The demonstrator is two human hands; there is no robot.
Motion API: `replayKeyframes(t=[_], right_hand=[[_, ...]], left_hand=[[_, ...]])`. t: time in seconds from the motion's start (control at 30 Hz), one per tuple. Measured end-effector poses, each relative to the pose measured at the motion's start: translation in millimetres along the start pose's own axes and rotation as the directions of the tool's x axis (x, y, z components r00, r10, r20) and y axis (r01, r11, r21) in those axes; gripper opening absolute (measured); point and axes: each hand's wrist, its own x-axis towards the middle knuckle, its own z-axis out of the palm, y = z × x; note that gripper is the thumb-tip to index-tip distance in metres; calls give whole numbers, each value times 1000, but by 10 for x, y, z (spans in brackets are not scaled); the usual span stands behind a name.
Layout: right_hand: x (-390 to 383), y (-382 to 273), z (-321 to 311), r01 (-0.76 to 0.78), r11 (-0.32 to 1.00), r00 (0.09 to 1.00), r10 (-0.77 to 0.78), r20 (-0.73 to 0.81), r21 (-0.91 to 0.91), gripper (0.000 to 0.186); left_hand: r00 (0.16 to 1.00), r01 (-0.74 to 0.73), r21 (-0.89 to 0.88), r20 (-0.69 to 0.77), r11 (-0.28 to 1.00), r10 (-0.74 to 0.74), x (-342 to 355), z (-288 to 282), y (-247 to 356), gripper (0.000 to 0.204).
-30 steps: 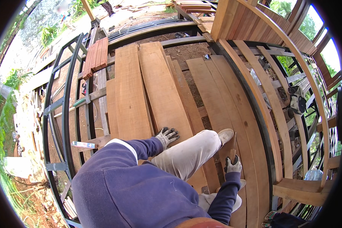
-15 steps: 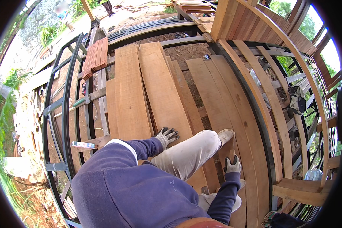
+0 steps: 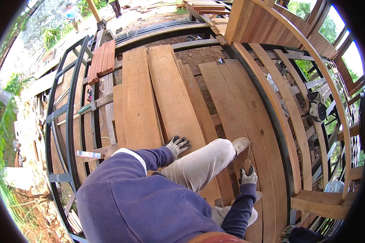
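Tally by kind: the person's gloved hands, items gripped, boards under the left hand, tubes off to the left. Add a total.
Gloved hands: 2 (left hand, right hand)
Items gripped: 1 (brown piece in the right hand, exact kind unclear)
Boards under the left hand: 1 (wide board)
Tubes: 1 (white-and-blue tube)
Total: 5

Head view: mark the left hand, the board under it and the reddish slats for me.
Left hand [image 3: 177, 146]: head view, back of the hand.
Board [image 3: 175, 95]: head view, middle of its top face.
Reddish slats [image 3: 103, 60]: head view, middle of their top side.
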Motion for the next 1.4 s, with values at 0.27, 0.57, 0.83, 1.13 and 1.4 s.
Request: replayKeyframes(t=[0.27,0.57,0.83,1.13,1.4], right_hand=[[-31,-13,5,42,997,999,-43,-30,-62,55],[-51,50,-41,35,999,993,-33,-116,18,55],[-701,-269,-679,109,710,922,190,-339,696,25],[-2283,538,-872,279,651,811,234,-536,707,29],[-2455,318,-709,148,858,681,272,-680,492,16]], left_hand=[[994,42,-6,103,999,-41,-50,-177,78,79],[997,-3,5,-73,1000,3,-18,73,23,77],[993,56,-141,-98,988,-70,-95,-161,185,68],[979,189,-748,90,637,-184,381,-572,581,52],[992,-127,-826,-103,550,74,325,-1111,1390,58]])
